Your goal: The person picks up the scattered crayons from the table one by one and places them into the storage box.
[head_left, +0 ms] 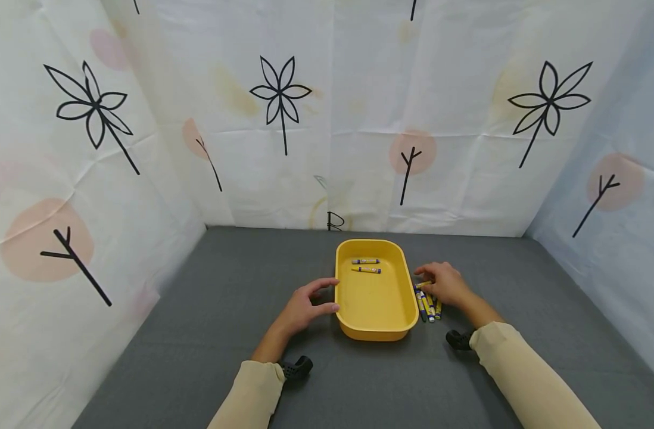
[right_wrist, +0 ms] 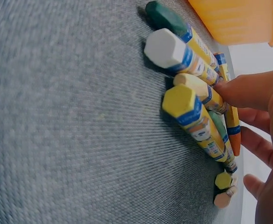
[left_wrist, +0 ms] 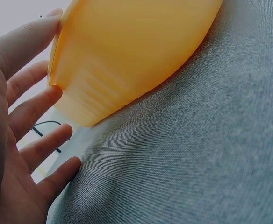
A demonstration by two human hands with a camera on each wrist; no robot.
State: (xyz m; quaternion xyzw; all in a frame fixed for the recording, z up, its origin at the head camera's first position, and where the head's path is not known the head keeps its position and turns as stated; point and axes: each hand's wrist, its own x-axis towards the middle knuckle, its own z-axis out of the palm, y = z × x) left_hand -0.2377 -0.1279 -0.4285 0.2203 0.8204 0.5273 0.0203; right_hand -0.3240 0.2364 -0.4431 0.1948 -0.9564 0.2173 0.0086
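Note:
A yellow tray [head_left: 376, 307] stands on the grey table, with two crayons [head_left: 366, 270] lying in its far part. My left hand [head_left: 300, 308] touches its left side with thumb and fingertips, the fingers spread and fairly straight. At the tray's right lies a small heap of crayons [right_wrist: 199, 126], with white, yellow, beige, green and orange ends. Over that heap is my right hand [head_left: 446, 285]. In the right wrist view its thumb [right_wrist: 248, 91] touches the crayons, while its other fingers are behind an orange crayon [right_wrist: 233, 126] lying crosswise. The index fingertip is hidden there.
Grey cloth covers the table [head_left: 241, 298]. White patterned fabric [head_left: 327, 119] hangs behind it and along both sides. A dark wrist camera [head_left: 298, 367] sits at the left cuff, another [head_left: 458, 340] at the right.

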